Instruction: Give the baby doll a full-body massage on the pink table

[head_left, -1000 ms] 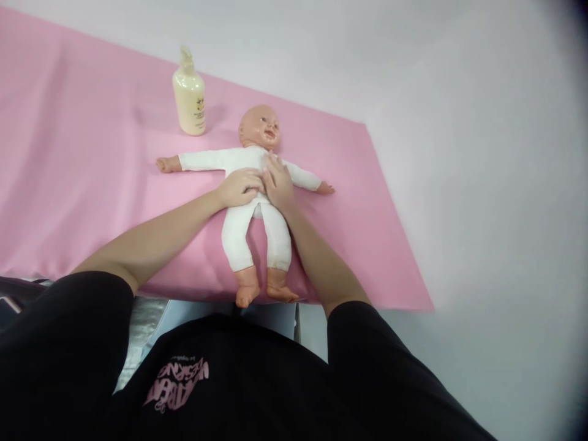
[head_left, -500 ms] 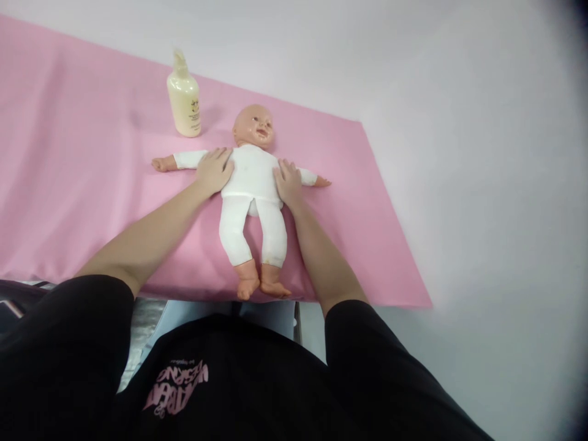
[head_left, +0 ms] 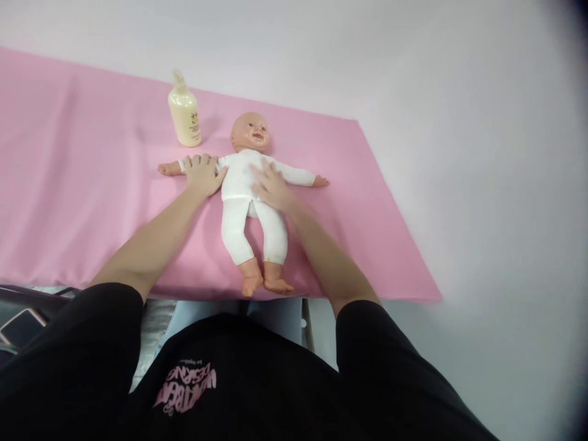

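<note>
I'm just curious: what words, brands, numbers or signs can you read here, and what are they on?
Nothing reads with certainty.
Large pink lettering on the black fabric T-shirt: too distorted.
Smaller line above it: too small.
Dark print on the cream plastic pump bottle: too blurred.
White-clothed baby doll: no text visible.

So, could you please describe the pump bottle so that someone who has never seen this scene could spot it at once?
Start at the pink sheet, then find the doll in white lying on it. Left of the doll's head, just beyond the left hand, stands the pump bottle. It is pale yellow and upright with small dark print, whereas the doll lies on its back.
</note>
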A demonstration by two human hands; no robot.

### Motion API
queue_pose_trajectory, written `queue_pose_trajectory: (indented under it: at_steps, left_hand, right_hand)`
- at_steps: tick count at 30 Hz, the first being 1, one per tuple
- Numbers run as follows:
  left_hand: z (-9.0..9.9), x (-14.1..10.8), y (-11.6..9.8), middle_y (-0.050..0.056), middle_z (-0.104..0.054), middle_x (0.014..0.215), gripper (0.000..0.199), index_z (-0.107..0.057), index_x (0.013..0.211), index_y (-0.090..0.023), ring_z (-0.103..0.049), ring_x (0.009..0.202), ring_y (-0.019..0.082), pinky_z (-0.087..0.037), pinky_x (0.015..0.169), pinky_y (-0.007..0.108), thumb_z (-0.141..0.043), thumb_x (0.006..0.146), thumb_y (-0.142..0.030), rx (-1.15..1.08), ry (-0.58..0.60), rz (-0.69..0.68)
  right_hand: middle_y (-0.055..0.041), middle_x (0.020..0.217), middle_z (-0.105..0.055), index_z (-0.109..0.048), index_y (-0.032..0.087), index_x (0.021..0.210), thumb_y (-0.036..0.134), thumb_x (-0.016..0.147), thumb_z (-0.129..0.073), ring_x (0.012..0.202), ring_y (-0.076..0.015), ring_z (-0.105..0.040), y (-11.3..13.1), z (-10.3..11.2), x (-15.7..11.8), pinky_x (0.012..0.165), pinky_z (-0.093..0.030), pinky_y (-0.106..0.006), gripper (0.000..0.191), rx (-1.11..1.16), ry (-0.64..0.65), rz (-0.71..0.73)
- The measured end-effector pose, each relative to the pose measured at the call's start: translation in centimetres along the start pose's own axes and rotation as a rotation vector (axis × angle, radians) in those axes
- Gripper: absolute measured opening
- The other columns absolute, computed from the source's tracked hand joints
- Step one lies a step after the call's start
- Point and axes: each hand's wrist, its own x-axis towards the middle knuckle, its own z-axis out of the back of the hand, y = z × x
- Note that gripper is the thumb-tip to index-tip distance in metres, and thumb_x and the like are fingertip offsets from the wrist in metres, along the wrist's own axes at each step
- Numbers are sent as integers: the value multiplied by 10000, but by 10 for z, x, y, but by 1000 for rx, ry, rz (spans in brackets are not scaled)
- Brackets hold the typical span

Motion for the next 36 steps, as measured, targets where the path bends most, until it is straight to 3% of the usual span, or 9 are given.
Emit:
queue_pose_trajectory:
  at_steps: [2, 4, 8, 11, 16, 21, 26, 32, 36]
  left_hand:
    - [-2, 1, 2, 183, -592, 1499, 610, -637, 1416, -176, -439, 1417, 449, -171, 1241, 665, -349, 1043, -563, -10, -16, -11]
    - [-3, 2, 4, 182, -606, 1477, 591, -643, 1402, -184, -446, 1406, 449, -168, 1240, 680, -375, 1037, -564, -33, -29, -21]
    - [-4, 2, 5, 179, -612, 1462, 578, -644, 1389, -196, -436, 1410, 457, -144, 1243, 707, -399, 1031, -579, -85, -42, -26]
    - [-4, 1, 4, 202, -597, 1472, 592, -646, 1380, -168, -425, 1416, 478, -137, 1236, 721, -382, 1036, -572, -87, -27, -13]
    - [-4, 2, 5, 182, -626, 1450, 601, -661, 1382, -193, -457, 1394, 466, -187, 1222, 709, -389, 1030, -598, -46, -50, -26]
    - [-4, 2, 7, 192, -629, 1455, 638, -665, 1398, -182, -485, 1379, 453, -230, 1214, 692, -361, 1033, -607, -10, -52, -21]
    - [-4, 4, 4, 179, -609, 1508, 651, -647, 1435, -199, -475, 1425, 448, -207, 1235, 708, -308, 1051, -601, -46, -38, -8]
    - [3, -2, -43, 202, -311, 1738, 669, -368, 1656, -134, -273, 1622, 410, -154, 1291, 694, -286, 1094, -488, -170, 184, -76]
    - [15, -34, -87, 185, -258, 1758, 663, -371, 1655, -151, -164, 1653, 418, -107, 1266, 772, -388, 1081, -483, -93, 352, -440]
  right_hand:
    - [33, 1755, -327, -581, 369, 1537, 443, 1052, -478, 1682, -364, -158, 31, -1, -21, 1346, -58, -698, 501, -4, 121, 232]
    - [90, 1640, -518, -680, 447, 1417, 504, 968, -638, 1645, -304, -305, 55, -3, -47, 1393, -120, -553, 455, 23, 194, 377]
    - [132, 1425, -705, -740, 506, 1302, 617, 816, -763, 1569, -282, -452, 83, -8, -90, 1356, -300, -487, 499, 33, 252, 376]
    - [120, 1390, -730, -782, 479, 1225, 608, 776, -800, 1542, -290, -488, 85, -9, -90, 1347, -321, -490, 468, 53, 267, 350]
    - [106, 1556, -603, -751, 449, 1293, 522, 899, -720, 1592, -233, -420, 51, -6, -26, 1402, -185, -426, 402, 97, 118, 312]
    - [-8, 1739, -360, -529, 262, 1576, 426, 1053, -474, 1667, -296, -241, -2, -9, 30, 1369, -130, -614, 551, 72, -84, 90]
    - [-132, 1693, -442, -438, 102, 1615, 583, 1079, -341, 1568, -254, -417, -32, -19, 39, 1341, -278, -450, 727, 146, -324, -136]
    - [-114, 1630, -536, -487, 117, 1578, 725, 1048, -189, 1500, -221, -482, -40, -27, 40, 1311, -318, -399, 859, 193, -410, -170]
    - [-129, 1642, -519, -492, 79, 1572, 500, 1101, -214, 1515, -206, -488, -47, -31, 46, 1325, -321, -373, 690, 180, -401, -169]
